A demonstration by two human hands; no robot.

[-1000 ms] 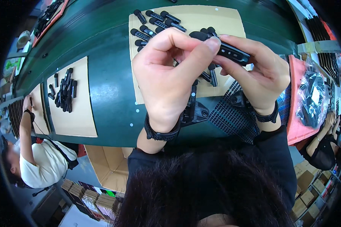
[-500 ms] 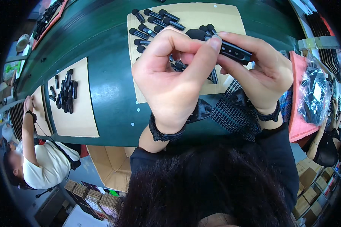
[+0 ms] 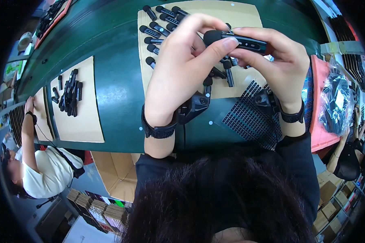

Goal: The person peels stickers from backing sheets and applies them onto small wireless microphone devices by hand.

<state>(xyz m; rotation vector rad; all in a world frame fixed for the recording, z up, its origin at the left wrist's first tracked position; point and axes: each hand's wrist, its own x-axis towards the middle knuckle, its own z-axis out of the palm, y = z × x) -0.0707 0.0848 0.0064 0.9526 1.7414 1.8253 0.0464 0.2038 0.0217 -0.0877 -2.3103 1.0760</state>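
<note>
Between my two hands is a small black microphone (image 3: 252, 43) with a round foam head, held above the table. My left hand (image 3: 176, 75) pinches it just behind the foam, the thumb lying across its side. Around the body's other end, my right hand (image 3: 286, 69) has its fingers and thumb closed. Under the hands lies a cardboard sheet (image 3: 245, 14) with several similar microphones, partly covered by my left hand. A clear sheet of small black stickers (image 3: 241, 117) is on the green table below my right hand. Both wrists carry black strapped devices.
Another cardboard sheet (image 3: 79, 125) with a pile of microphones (image 3: 71, 95) lies on the left. A pink tray (image 3: 315, 109) with a clear plastic bag stands at the right. An opened cardboard box (image 3: 113, 170) is below the table's near edge. Other people work at both sides.
My left hand and wrist have swung left and upward, uncovering more microphones and the sticker sheet. The held microphone has turned closer to level, still in both hands.
</note>
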